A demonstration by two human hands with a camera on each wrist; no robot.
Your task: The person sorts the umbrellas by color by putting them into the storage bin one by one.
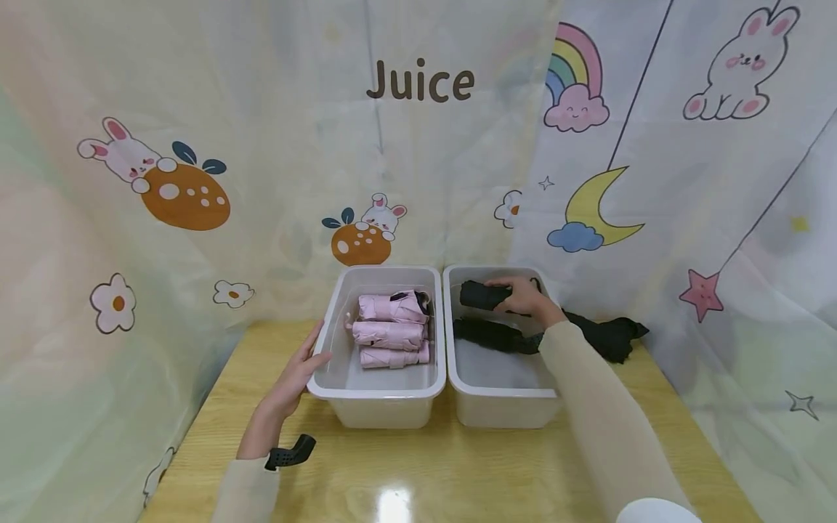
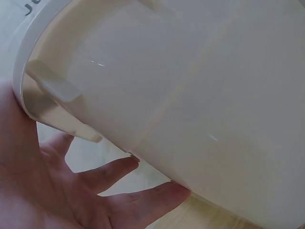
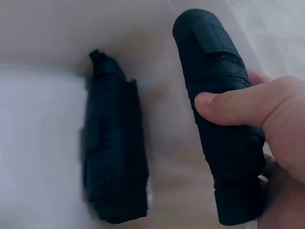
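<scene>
Pale printed cloth with rabbits, a rainbow and a moon (image 1: 598, 211) hangs behind a light wooden table (image 1: 418, 465). Two white rectangular plastic bins stand side by side on it, touching. The left bin (image 1: 375, 396) holds three folded pink umbrellas (image 1: 391, 334) stacked in a row; the right bin (image 1: 500, 407) holds two folded black ones. A loose black cloth (image 1: 611, 334) lies on the table just beside the right bin's far corner.

The left hand (image 1: 297, 378) rests flat against the outer left wall of the left bin, fingers (image 2: 119, 169) straight and spread under the rim — pressing, gripping nothing.

The right hand (image 1: 526, 296) reaches into the right bin and grips a rolled black compact umbrella (image 3: 219, 114) at the far end, thumb curled over the top of it and fingers wrapped beneath. The umbrella's rounded tip pokes out past the thumb, toward the left bin. The second black folded umbrella (image 3: 114, 148) lies on the bin floor nearer the person, beside the held one but apart from it.
</scene>
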